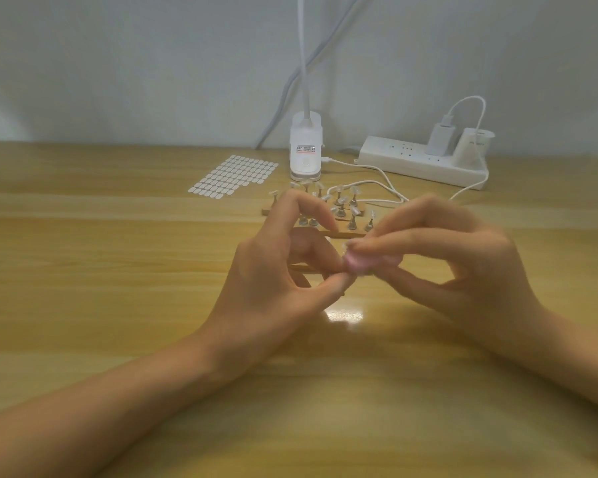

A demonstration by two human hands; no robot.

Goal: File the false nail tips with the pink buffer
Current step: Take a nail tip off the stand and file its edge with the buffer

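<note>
My right hand [463, 257] pinches a small pink buffer [356, 263] between thumb and fingers, above the middle of the wooden table [118, 305]. My left hand [283, 270] meets it from the left, thumb and a finger pinching something small against the buffer. That item looks like a clear false nail tip [345, 248], blurred and mostly hidden. Behind the hands, a wooden stand [339, 232] carries several small metal holders with clear nail tips [340, 201] on top.
A sheet of white adhesive tabs [235, 174] lies at the back left. A white clip lamp base [306, 146] stands behind the stand. A white power strip [425, 163] with chargers sits back right, its white cables [377, 188] looping toward the stand.
</note>
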